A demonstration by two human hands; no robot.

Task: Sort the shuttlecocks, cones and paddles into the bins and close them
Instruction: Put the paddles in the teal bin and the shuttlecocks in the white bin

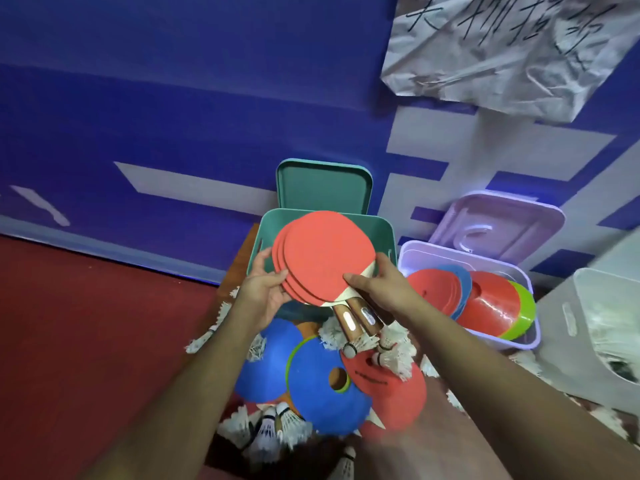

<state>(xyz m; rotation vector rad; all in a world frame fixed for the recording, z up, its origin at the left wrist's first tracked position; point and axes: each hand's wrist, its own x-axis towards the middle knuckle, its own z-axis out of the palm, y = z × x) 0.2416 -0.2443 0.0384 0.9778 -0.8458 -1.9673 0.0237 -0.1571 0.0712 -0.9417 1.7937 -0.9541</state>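
Both hands hold a fanned stack of red paddles with wooden handles, above the open green bin. My left hand grips the blades' left edge. My right hand grips the stack where the blades meet the handles. The purple bin to the right contains red, blue and green flat cones. Below my hands lie blue cones, a red cone and white shuttlecocks. More shuttlecocks lie near the bottom.
The green lid leans on the blue wall behind its bin. The purple lid stands behind the purple bin. A white bin with white contents sits at the far right. Red floor lies to the left.
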